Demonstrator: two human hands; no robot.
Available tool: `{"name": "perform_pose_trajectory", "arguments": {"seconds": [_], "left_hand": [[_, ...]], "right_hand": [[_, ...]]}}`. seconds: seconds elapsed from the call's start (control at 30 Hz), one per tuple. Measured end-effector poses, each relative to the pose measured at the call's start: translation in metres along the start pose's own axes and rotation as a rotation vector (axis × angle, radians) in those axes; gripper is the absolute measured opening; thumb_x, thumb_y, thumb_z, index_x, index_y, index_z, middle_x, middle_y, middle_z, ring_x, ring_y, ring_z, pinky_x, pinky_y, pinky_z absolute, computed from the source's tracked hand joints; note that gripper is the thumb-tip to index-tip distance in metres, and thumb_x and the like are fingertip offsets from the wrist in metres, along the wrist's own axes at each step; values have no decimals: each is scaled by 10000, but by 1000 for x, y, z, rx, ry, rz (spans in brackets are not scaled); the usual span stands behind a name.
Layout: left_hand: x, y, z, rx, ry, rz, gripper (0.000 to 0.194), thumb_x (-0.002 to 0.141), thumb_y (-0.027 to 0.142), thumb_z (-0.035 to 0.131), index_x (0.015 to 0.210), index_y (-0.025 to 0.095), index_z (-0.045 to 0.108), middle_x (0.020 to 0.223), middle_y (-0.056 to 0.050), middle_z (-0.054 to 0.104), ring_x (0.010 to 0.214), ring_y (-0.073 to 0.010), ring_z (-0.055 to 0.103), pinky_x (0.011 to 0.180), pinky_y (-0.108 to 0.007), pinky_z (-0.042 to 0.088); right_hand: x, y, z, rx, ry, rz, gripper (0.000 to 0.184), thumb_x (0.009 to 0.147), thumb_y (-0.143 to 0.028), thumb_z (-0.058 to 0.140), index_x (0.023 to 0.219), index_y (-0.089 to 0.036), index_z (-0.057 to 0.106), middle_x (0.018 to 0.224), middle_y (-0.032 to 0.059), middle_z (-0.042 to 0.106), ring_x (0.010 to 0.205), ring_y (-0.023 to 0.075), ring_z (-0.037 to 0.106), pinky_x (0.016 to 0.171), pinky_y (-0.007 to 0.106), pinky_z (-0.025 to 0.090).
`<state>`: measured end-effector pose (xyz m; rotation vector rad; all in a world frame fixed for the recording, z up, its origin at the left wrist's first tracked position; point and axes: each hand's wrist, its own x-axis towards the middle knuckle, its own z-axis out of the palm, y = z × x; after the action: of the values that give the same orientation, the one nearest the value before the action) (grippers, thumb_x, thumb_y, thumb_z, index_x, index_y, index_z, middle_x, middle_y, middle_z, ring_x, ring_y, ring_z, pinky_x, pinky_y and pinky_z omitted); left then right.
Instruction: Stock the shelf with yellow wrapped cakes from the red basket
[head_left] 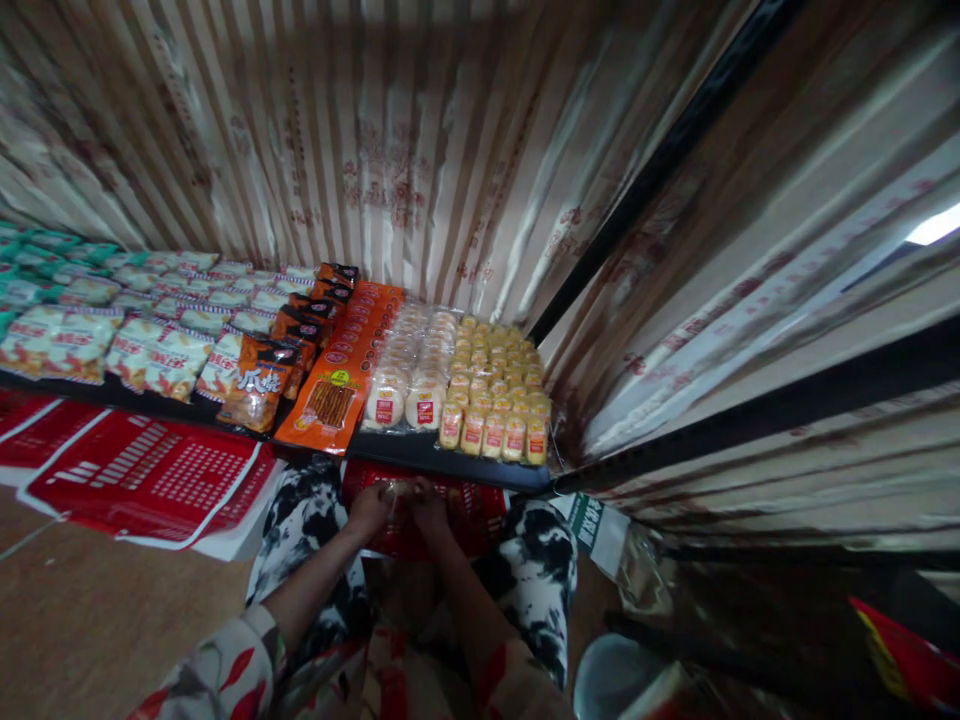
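My left hand (370, 511) and my right hand (430, 512) meet low over my lap, just below the front edge of the black shelf (480, 466). Fingers of both are closed around a small pale, shiny item (397, 488), dim and partly covered by them, so its kind is unclear. Above on the shelf stand rows of small yellow wrapped pastries (493, 435) and, to their left, stacks of round pale wrapped cakes (386, 398). Beside these lies an orange snack packet (325, 412) with brown sticks showing through its window.
White snack bags (157, 355), orange-black bags (259, 385) and green bags (45, 262) fill the shelf's left. Red printed sheeting (157, 470) hangs below. A pleated patterned curtain (390, 150) stands behind, with black poles (645, 190) at right. A pale bucket (611, 675) sits low right.
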<state>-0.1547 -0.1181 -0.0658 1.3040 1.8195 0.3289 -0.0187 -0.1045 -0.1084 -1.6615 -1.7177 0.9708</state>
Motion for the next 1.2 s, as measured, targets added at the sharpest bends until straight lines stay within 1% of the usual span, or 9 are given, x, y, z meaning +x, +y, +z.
{"name": "perform_pose_trajectory", "arguments": {"seconds": [0.27, 0.37, 0.47, 0.57, 0.67, 0.73, 0.93, 1.03, 1.2], "left_hand": [[-17, 6, -5, 10, 39, 9, 185, 852, 168, 440, 890, 128, 617, 883, -67, 671, 806, -139, 607, 677, -205, 396], [-20, 8, -12, 16, 33, 30, 181, 847, 182, 447, 902, 146, 616, 893, -52, 675, 819, -138, 607, 686, -203, 402], [-23, 13, -24, 30, 13, 76, 188, 830, 193, 466, 931, 166, 622, 937, -47, 682, 851, -143, 610, 711, -206, 407], [-24, 20, -37, 63, -16, 144, 187, 802, 200, 485, 911, 179, 636, 945, -46, 686, 863, -157, 609, 724, -218, 403], [-25, 27, -49, 104, -42, 214, 161, 782, 227, 501, 817, 184, 653, 860, -37, 688, 806, -167, 605, 697, -230, 394], [-25, 31, -57, 119, -54, 241, 170, 779, 261, 504, 767, 189, 658, 785, -27, 682, 738, -165, 598, 650, -231, 384], [-26, 39, -76, 100, -67, 303, 192, 771, 250, 498, 766, 193, 681, 773, -15, 687, 720, -150, 594, 629, -217, 380], [-25, 40, -83, 70, -60, 329, 214, 774, 274, 500, 848, 194, 683, 835, -14, 693, 764, -150, 601, 663, -217, 402], [-23, 41, -90, -126, -20, 375, 309, 775, 374, 509, 956, 167, 648, 870, -27, 681, 799, -160, 603, 695, -233, 443]], "right_hand": [[-20, -6, -6, 75, -63, 102, 360, 723, -124, 503, 1062, -181, 607, 880, 33, 690, 756, 174, 648, 707, 296, 521], [-23, -16, -12, 24, -36, 92, 435, 711, -110, 513, 1136, -165, 584, 952, 72, 668, 867, 202, 625, 800, 325, 491], [-28, -31, -22, -180, 16, -20, 479, 740, -117, 505, 1215, -146, 557, 1098, 127, 614, 1015, 234, 562, 906, 353, 431], [-32, -46, -33, -345, 13, -235, 543, 746, -92, 500, 1284, -170, 510, 1228, 112, 566, 1088, 240, 505, 944, 367, 402], [-36, -58, -41, -364, -13, -399, 553, 749, -67, 491, 1288, -190, 503, 1251, 83, 567, 1113, 232, 485, 945, 367, 407], [-38, -64, -44, -335, -40, -433, 502, 786, -112, 498, 1283, -183, 499, 1189, 88, 605, 1084, 230, 511, 917, 361, 431], [-39, -76, -45, -153, -44, -364, 456, 780, -233, 525, 1234, -195, 541, 1152, 100, 619, 1050, 248, 578, 875, 363, 479], [-38, -81, -48, -42, -39, -319, 432, 748, -264, 537, 1177, -284, 588, 1140, 88, 623, 1054, 245, 587, 853, 328, 483], [-32, -88, -51, 104, 55, -228, 413, 729, -281, 537, 1136, -295, 600, 1041, 84, 647, 934, 232, 619, 795, 332, 493]]}}
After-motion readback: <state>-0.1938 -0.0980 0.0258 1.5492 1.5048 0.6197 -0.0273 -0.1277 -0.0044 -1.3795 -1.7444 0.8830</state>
